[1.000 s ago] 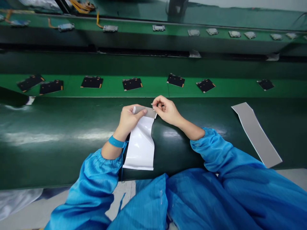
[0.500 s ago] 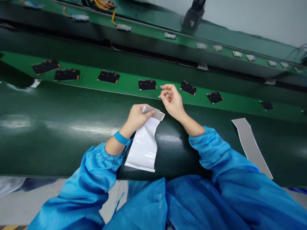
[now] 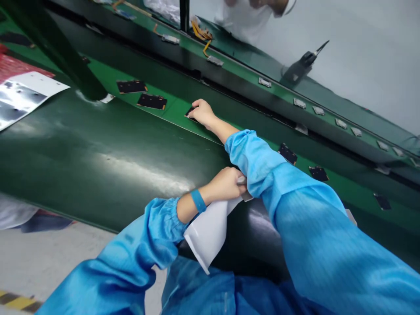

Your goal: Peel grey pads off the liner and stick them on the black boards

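My left hand [image 3: 226, 183] is closed on a white release-paper strip [image 3: 210, 227] with a grey face at its gripped end. The loose part hangs down in front of my body, and my right sleeve hides part of the grip. My right hand [image 3: 204, 113] reaches across to the green belt, its fingers curled over a black circuit board [image 3: 190, 112]. That board lies on the belt, mostly covered by the hand. Whether a small piece is between the fingertips cannot be seen. Two black circuit boards [image 3: 152, 101] lie just left of the hand.
More black boards [image 3: 318, 173] lie along the green belt [image 3: 173, 116] to the right. Small silvery parts [image 3: 299, 103] line the raised shelf behind. A dark green post [image 3: 75, 61] stands at left, near a printed white sheet [image 3: 29, 96]. Another person's hand shows at the top.
My right hand has moved left and forward onto a board, its sleeve now crossing over the left hand's grip. The view has turned left, bringing the post and printed sheet into sight.
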Motion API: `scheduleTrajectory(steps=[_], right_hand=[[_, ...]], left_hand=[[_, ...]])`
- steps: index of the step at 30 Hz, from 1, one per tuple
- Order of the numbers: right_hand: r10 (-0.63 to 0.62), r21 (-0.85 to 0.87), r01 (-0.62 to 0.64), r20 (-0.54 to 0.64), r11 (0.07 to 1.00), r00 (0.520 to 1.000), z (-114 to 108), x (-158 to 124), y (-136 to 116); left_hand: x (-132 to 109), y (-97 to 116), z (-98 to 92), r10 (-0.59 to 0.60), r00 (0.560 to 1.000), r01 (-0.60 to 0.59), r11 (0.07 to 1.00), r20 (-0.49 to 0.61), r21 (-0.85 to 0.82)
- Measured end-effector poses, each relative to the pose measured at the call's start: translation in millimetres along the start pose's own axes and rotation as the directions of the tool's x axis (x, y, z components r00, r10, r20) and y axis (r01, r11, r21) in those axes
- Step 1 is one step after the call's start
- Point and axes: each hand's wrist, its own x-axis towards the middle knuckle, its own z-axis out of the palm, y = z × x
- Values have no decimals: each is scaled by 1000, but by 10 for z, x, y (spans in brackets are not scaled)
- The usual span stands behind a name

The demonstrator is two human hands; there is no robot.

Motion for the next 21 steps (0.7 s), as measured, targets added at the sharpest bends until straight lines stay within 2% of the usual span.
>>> scheduleTrajectory(steps=[4,9,13,17,21], right_hand=[[9,-59,-11,-42,998,999,117,130,129],[21,-92,-29,-83,995,996,77,205,285],[11,-144,-22,-77,989,997,15,187,334],[14,-209,-32,-84,977,996,-37,129,345],[16,-192,-38,-114,981,993,-82,99,396]], left_hand=[[-6,55,-1,20,1000,-22,993,12,119],[-21,118,2,-17,998,5,981,58,196],[-25,126,14,-17,997,3,982,72,190],[-21,112,21,38,998,-46,989,58,144],[-23,110,23,56,998,-59,994,37,96]])
